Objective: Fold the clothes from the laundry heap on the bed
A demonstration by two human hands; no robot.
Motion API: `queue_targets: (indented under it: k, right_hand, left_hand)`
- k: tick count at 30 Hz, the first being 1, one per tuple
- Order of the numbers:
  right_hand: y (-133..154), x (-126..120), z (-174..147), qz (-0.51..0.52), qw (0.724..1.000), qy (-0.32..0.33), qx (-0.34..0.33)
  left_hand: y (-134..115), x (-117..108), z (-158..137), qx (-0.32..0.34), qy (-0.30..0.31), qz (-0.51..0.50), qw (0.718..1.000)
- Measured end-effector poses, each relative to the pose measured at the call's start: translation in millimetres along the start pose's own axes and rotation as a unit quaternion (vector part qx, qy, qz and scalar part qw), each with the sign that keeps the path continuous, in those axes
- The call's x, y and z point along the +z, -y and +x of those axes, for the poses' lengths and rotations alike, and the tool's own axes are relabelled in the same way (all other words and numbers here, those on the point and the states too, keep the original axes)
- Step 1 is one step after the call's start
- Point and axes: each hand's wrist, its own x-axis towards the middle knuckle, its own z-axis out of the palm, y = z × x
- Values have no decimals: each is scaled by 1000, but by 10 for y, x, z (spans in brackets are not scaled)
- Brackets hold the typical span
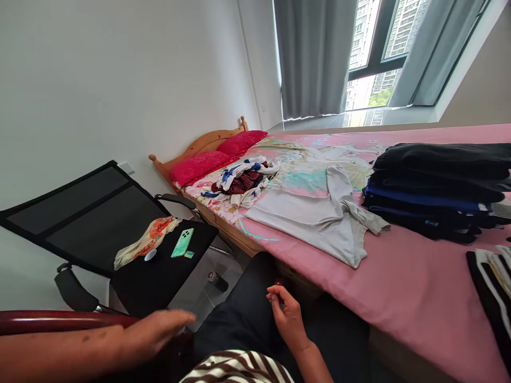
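My left hand is at the lower left, beside a dark red wooden armrest. Its fingers are stretched out together and hold nothing. Over my dark trousers, my right hand is loosely closed with fingers curled toward the thumb; nothing shows in it. Ahead of both hands, a light grey shirt lies spread on the pink bed sheet, one sleeve folded over. Neither hand touches it. A crumpled heap of clothes, white, blue and red plaid, lies farther back on the bed.
Folded dark clothes are stacked at right, near striped ones. Red pillows lie by the wooden headboard. A black chair holds a green phone and a patterned scarf. A dark bottle stands on the floor.
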Motion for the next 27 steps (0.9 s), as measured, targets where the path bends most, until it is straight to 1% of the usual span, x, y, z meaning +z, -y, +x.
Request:
queue_targets:
  k: [2, 3, 5, 7, 9, 10, 11, 13, 16, 18, 21, 22, 25, 27]
  right_hand:
    - [6, -43, 26, 13, 1000, -18, 23]
    - [37, -89, 56, 20, 999, -31, 29]
    - [167, -194, 133, 46, 996, -61, 40]
    - [374, -288, 211, 84, 991, -87, 53]
    - [610, -355, 275, 118, 985, -107, 66]
    - [721, -377, 300, 127, 983, -112, 70]
    - [819, -393, 322, 126, 983, -115, 71]
    - [958, -407, 360, 91, 987, -114, 69]
    - [1028, -395, 414, 2, 993, -98, 60]
    - [1028, -365, 451, -18, 993, -96, 61]
    - [1041, -285, 516, -13, 990, -117, 73]
    - [1055, -253, 540, -28, 990, -113, 77]
    - [1104, -156, 613, -96, 990, -67, 80]
    - [1123, -107, 652, -85, 991, -63, 77]
  left_hand:
    - [-285, -17, 354, -10, 50, -78, 996]
    - [-462, 25, 539, -26, 54, -140, 988]
    - [-835, 189, 856, -23, 107, -272, 956]
    - [-1161, 399, 1052, 10, 165, -366, 916]
    - [-1384, 589, 1135, 45, 214, -415, 883]
    - [-1454, 664, 1151, 58, 232, -425, 873]
    - [-1500, 725, 1161, 66, 244, -427, 868]
    - [-1533, 806, 1180, 69, 258, -418, 868]
    - [-1500, 851, 1236, 58, 262, -401, 876]
    - [-1453, 840, 1281, 54, 267, -407, 872]
    - [-1380, 779, 1330, 62, 271, -431, 859]
    - [-1361, 753, 1341, 68, 271, -436, 855]
    - [-1329, 684, 1367, 87, 261, -445, 852]
    - [-1320, 652, 1392, 88, 253, -449, 852]
